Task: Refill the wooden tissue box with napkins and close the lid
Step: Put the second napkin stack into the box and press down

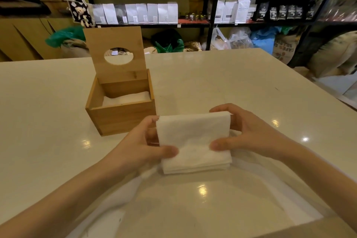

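Observation:
A wooden tissue box [123, 118] stands on the pale table, left of centre. Its lid [116, 44], with an oval hole, is raised upright at the back. Some white napkins [125, 99] lie inside the box. In front of the box, slightly to the right, I hold a stack of white napkins [193, 141] above the table. My left hand [143, 147] grips its left edge, thumb on top. My right hand [249, 133] grips its right edge, thumb on top and fingers behind.
The glossy table [241, 87] stretches wide around the box. A clear plastic wrapper [193, 208] lies under and in front of my hands. Black shelves [210, 23] with white and black bags stand behind the table, with sacks on the floor.

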`<state>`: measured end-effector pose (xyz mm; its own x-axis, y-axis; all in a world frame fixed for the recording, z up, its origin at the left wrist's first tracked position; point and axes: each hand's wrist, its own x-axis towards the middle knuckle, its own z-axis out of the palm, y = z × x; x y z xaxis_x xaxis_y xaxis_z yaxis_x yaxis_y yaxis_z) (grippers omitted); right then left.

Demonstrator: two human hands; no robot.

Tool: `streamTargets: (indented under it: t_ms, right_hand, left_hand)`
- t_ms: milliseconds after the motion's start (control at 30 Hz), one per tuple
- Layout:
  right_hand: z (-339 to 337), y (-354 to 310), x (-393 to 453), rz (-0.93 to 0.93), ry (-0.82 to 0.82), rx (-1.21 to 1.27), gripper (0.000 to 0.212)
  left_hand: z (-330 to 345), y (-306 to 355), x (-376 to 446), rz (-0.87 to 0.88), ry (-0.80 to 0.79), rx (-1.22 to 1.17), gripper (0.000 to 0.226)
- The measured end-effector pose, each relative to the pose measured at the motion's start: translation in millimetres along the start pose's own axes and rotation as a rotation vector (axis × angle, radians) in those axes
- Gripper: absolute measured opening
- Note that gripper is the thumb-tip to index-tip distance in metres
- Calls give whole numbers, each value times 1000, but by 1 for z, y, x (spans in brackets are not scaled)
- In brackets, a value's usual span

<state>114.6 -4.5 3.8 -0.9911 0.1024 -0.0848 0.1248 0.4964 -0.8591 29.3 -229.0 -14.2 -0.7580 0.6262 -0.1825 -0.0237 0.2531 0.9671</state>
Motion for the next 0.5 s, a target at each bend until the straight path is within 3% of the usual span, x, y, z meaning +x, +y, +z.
streamTargets:
  t_ms: [100, 200, 267, 333, 500]
  right_hand:
    - [-6, -12, 5, 13, -34, 49, 65]
    - [-11, -32, 12, -20, -107, 181, 51]
    - [-15, -48, 18, -38, -113, 243, 35]
    - [-17, -65, 27, -63, -110, 276, 34]
    - [-12, -103, 54, -110, -79, 279, 39]
  left_hand:
    - [-9, 11, -3, -16, -50, -30, 58]
    - [-19, 31, -11, 29, -56, -11, 50]
    - [-26, 47, -17, 94, -1, -11, 34]
    - [-35, 62, -20, 159, 84, -39, 20]
    - [-68, 85, -19, 215, 221, -52, 18]
